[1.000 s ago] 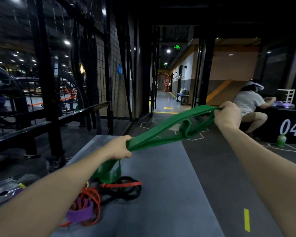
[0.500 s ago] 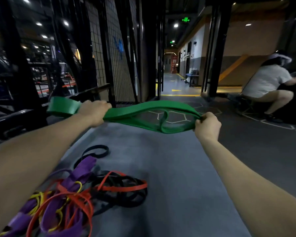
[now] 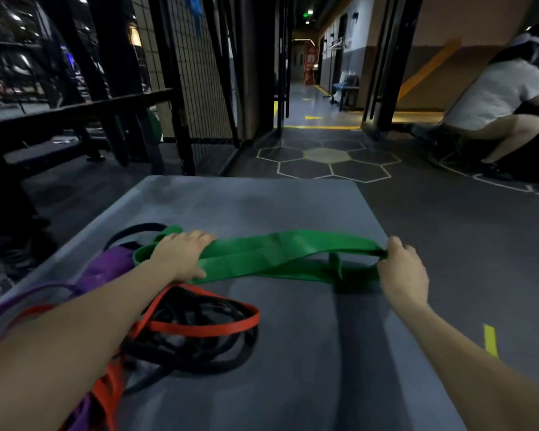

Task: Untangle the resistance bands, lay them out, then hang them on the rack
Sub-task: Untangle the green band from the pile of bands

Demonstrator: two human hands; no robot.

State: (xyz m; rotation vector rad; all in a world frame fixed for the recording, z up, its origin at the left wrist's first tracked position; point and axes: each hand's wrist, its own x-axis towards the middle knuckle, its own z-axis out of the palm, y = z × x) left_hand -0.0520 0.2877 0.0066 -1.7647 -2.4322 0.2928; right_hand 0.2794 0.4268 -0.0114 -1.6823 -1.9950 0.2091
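A wide green resistance band [image 3: 274, 256] lies stretched left to right across the grey mat [image 3: 246, 200]. My left hand [image 3: 181, 253] rests on its left end, fingers laid over the band with the thumb under its near edge. My right hand [image 3: 402, 269] pinches its right end at the mat's right side. Nearer to me lies a tangle of bands: a red one [image 3: 206, 326], black ones [image 3: 199, 359] and a purple one [image 3: 106, 272], partly hidden under my left forearm.
A black metal rack and mesh fence [image 3: 181, 98] stand left and beyond the mat. A person [image 3: 492, 98] crouches at the far right. Dark floor with hexagon markings [image 3: 327, 160] lies ahead, a yellow tape mark [image 3: 490, 339] on the right.
Both hands have lowered the green band from mid-air down onto the mat, spread out sideways. The left hand has changed from a fist grip to fingers laid over the band.
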